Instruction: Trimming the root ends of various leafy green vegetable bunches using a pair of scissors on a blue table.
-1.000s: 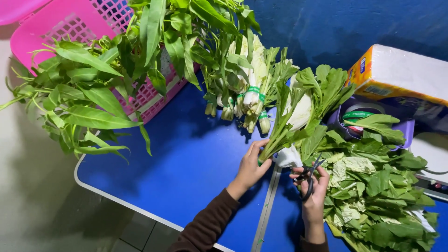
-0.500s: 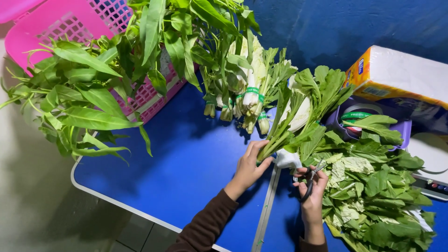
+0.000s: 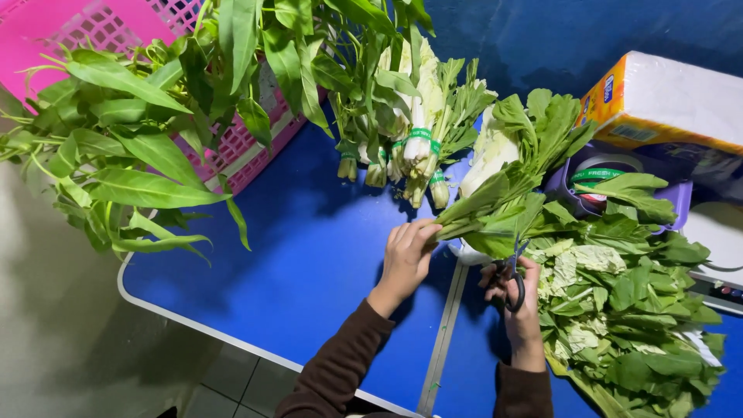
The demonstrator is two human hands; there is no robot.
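Plainly, the left hand [image 3: 404, 259] grasps a bunch of leafy greens [image 3: 507, 182] by its stem ends, fingers wrapped round them at the middle of the blue table [image 3: 294, 263], the leaves fanning up and to the right; the right hand [image 3: 517, 298] is clenched through the handles of a pair of black scissors [image 3: 512, 275], whose blades point up into the lower leaves of that same bunch, just right of the left fingers.

Risks, as I judge them: the blades stand close to the left fingertips, and leaves hide the tips, so a cut made blind could nip a finger; the stems are held only at their ends, so a loose stalk might slide out and drop onto the table or over its near edge; the heap of cut leaves [image 3: 627, 310] at the right already crowds the scissor hand and could snag the blades or spill off the near right corner.

Farther off, tied bundles of greens [image 3: 410, 147] lie against a pink basket [image 3: 70, 31] at the far left, its long leaves overhanging the table's left edge; a wrapped white pack [image 3: 665, 101] sits at the far right, beside a roll of green tape [image 3: 600, 174] in a purple holder.
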